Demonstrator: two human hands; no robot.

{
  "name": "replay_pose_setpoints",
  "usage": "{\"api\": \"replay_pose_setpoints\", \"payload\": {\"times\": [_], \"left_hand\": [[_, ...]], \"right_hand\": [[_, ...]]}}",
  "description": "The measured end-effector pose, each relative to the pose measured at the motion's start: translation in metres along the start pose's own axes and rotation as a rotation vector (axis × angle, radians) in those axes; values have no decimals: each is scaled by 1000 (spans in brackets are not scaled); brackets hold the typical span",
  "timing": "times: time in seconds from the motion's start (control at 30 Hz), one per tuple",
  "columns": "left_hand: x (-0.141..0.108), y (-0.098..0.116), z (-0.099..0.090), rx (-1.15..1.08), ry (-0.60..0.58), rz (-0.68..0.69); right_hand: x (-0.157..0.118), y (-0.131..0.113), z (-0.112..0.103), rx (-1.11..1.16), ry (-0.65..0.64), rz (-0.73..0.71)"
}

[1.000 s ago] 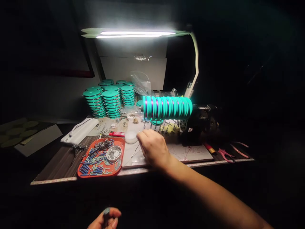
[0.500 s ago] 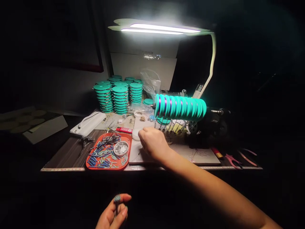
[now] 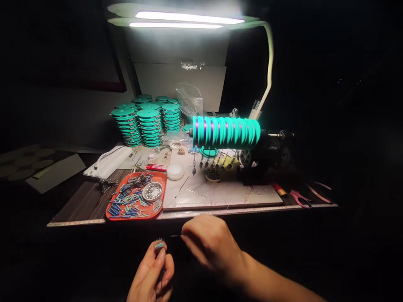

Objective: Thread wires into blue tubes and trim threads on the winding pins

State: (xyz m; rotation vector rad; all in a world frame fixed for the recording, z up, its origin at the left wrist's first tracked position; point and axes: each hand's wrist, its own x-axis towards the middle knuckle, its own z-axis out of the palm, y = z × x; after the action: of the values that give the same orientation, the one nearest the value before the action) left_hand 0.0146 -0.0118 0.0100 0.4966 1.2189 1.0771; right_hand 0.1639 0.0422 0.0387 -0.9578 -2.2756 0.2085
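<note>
While the right hand (image 3: 214,241) pinches a thin rod (image 3: 174,235), it points sideways toward, but apart from, the small bundle (image 3: 159,244) gripped by the left hand (image 3: 153,274).

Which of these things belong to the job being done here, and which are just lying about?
Probably the job:
- left hand with small bits
- right hand with a thin piece
- mounted green spools
- red tray of parts

Seemingly lying about:
- white case
- carton
- plastic bag
</note>
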Motion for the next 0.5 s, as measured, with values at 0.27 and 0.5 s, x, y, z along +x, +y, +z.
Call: {"api": "replay_pose_setpoints", "payload": {"times": [0.27,0.5], "left_hand": [[-6,-2,20,-16,68,24],[-5,-4,19,-15,83,8]], "right_hand": [[-27,-8,26,210,216,126],[-30,-9,26,163,236,163]]}}
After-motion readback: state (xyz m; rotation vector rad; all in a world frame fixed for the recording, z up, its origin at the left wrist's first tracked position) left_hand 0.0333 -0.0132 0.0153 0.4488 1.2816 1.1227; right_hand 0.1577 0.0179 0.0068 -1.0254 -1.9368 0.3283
